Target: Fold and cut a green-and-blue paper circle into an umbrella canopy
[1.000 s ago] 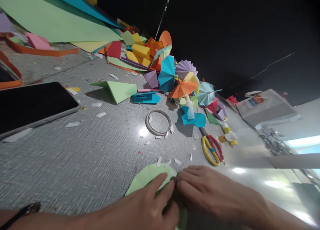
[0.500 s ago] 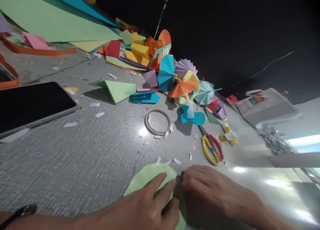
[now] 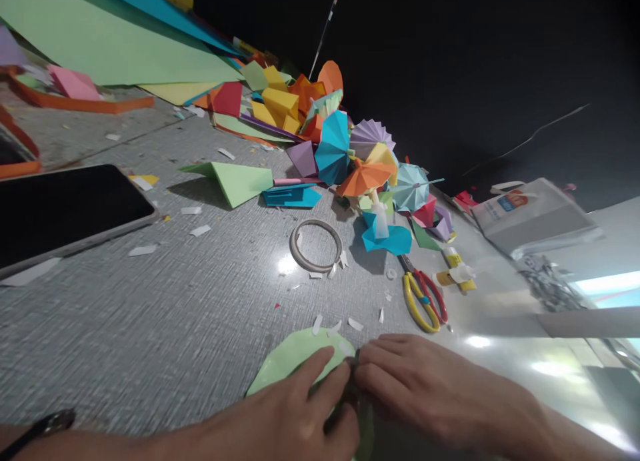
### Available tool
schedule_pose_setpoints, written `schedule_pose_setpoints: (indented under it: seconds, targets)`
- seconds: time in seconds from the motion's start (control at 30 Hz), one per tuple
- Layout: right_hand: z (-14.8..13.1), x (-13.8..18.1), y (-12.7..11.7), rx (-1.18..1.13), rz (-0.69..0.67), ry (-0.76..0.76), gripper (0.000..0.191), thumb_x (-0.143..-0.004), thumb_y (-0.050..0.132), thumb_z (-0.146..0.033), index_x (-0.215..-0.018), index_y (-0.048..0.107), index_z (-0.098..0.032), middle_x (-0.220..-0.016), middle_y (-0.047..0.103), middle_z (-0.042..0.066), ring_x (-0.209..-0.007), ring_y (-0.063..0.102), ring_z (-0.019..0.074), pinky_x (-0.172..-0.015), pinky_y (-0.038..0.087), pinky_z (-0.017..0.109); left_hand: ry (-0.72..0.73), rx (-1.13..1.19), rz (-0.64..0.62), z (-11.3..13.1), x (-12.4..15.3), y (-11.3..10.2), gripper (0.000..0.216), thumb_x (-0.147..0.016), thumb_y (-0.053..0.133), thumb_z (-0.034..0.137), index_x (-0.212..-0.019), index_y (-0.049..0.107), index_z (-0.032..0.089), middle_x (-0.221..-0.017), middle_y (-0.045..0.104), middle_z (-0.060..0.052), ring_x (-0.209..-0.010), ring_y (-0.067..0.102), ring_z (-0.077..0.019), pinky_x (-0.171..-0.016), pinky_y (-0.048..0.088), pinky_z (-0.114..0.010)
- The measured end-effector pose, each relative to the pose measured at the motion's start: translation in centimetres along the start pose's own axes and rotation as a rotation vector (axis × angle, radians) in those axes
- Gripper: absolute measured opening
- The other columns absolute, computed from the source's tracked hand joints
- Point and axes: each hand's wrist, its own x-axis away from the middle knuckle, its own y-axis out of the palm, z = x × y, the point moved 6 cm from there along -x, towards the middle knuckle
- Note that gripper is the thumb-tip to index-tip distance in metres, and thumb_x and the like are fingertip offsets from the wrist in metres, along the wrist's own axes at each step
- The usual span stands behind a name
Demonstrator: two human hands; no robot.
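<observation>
A round sheet of light green paper (image 3: 290, 355) lies on the table at the bottom middle, partly covered by both hands. My left hand (image 3: 305, 407) rests on it with the fingers stretched out and a little apart, pressing it down. At the paper's right side, my right hand (image 3: 417, 377) is closed, knuckles up, its fingertips against the paper near my left fingertips. What those curled fingers hold, if anything, is hidden under the hand. Small white paper scraps (image 3: 355, 323) lie at the paper's far edge. Scissors with yellow and red handles (image 3: 421, 301) lie just beyond my right hand.
A tape ring (image 3: 295, 251) lies mid-table, with a black phone (image 3: 75, 214) at left. Folded green paper (image 3: 240, 181), paper umbrellas (image 3: 364, 174) and other colored folded shapes pile up behind. Glue bottles (image 3: 453, 275) and a white bag (image 3: 537, 214) stand at right.
My right hand has shifted slightly left, closer to my left fingertips. My left hand and the green paper have hardly moved.
</observation>
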Motion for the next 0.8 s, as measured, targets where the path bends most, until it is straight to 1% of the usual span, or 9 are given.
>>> schedule_pose_setpoints:
  seconds: [0.1, 0.2, 0.3, 0.47, 0.7, 0.8]
  targets:
    - [-0.2, -0.2, 0.1, 0.068, 0.019, -0.014, 0.038, -0.112, 0.028, -0.015, -0.09, 0.059, -0.013, -0.079, 0.058, 0.004, -0.066, 0.043, 0.0179, -0.061, 0.042, 0.033, 0.0, 0.015, 0.001, 0.1, 0.0, -0.1, 0.022, -0.097, 0.056, 0.019, -0.085, 0.075, 0.02, -0.099, 0.081, -0.006, -0.107, 0.074, -0.031, -0.107, 0.053, -0.045]
    - [-0.3, -0.2, 0.3, 0.104, 0.031, -0.017, 0.039, -0.111, 0.027, -0.014, -0.089, 0.059, -0.014, -0.078, 0.056, 0.003, -0.064, 0.041, 0.0179, -0.058, 0.04, 0.033, -0.002, 0.013, -0.01, 0.1, 0.0, -0.2, 0.022, -0.097, 0.056, 0.017, -0.086, 0.074, 0.02, -0.097, 0.08, -0.005, -0.105, 0.074, -0.0298, -0.108, 0.052, -0.044]
    - [0.0, -0.2, 0.6, 0.08, 0.018, 0.001, 0.035, -0.111, 0.03, -0.015, -0.088, 0.057, -0.015, -0.077, 0.055, 0.003, -0.065, 0.041, 0.0177, -0.058, 0.041, 0.032, 0.007, 0.003, -0.011, 0.1, 0.0, -0.1, 0.022, -0.098, 0.056, 0.017, -0.085, 0.074, 0.019, -0.095, 0.08, -0.006, -0.104, 0.074, -0.0293, -0.108, 0.052, -0.044]
    - [0.7, 0.2, 1.1, -0.016, 0.011, 0.044, 0.026, -0.11, 0.037, -0.015, -0.09, 0.054, -0.017, -0.081, 0.057, 0.003, -0.069, 0.045, 0.017, -0.061, 0.042, 0.031, 0.018, -0.002, -0.016, 0.2, 0.1, 0.1, 0.021, -0.097, 0.058, 0.019, -0.087, 0.076, 0.019, -0.102, 0.081, -0.007, -0.108, 0.074, -0.0296, -0.109, 0.053, -0.044]
    - [0.7, 0.6, 1.0, -0.091, 0.122, 0.022, 0.027, -0.11, 0.033, -0.015, -0.091, 0.052, -0.017, -0.081, 0.056, 0.002, -0.069, 0.044, 0.016, -0.061, 0.038, 0.029, 0.02, 0.006, -0.032, 0.0, -0.2, 0.1, 0.028, -0.099, 0.05, 0.014, -0.091, 0.077, 0.019, -0.1, 0.081, -0.006, -0.109, 0.074, -0.0295, -0.107, 0.055, -0.044]
    - [0.8, 0.9, 1.2, -0.109, 0.156, 0.027, 0.025, -0.109, 0.036, -0.015, -0.091, 0.053, -0.017, -0.081, 0.056, 0.002, -0.069, 0.043, 0.0156, -0.059, 0.037, 0.029, 0.022, 0.008, -0.018, 0.1, -0.2, 0.0, 0.031, -0.101, 0.049, 0.016, -0.089, 0.076, 0.019, -0.1, 0.081, -0.006, -0.11, 0.074, -0.0299, -0.107, 0.055, -0.044]
